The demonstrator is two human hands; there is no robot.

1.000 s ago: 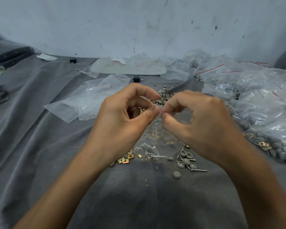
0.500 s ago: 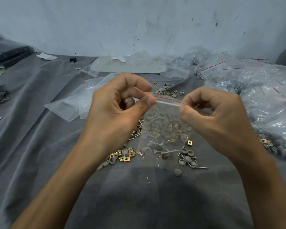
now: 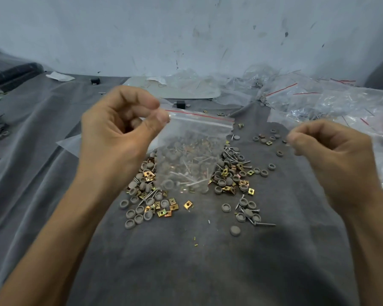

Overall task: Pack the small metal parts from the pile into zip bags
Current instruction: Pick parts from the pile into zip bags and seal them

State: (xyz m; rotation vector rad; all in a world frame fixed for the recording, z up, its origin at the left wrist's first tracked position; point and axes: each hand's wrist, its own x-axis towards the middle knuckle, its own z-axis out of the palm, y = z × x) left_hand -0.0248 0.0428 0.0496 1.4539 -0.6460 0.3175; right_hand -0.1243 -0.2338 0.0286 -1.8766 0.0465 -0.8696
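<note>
Head view, live: dangling from the left hand (image 3: 119, 133), pinched by one top corner between thumb and forefinger, a small clear plastic zip bag with a red line along its seal (image 3: 195, 151). Loaded with grey caps and screws, hanging just above the loose pile of grey round caps, brass square clips and steel screws (image 3: 232, 175) on the grey cloth worktop (image 3: 186, 272). Off to the side, well apart from the bag, the right hand (image 3: 332, 155), fingers curled in, gripping nothing visible, a touch blurred. Hard to tell whether sealed all along that strip. Risky, hanging all that weight off one corner: could slip from the pinch, or pop open at the far end and spill back into the pile. Worth supporting from below before heading for the heap of filled clear bags (image 3: 318, 102) on the right.
</note>
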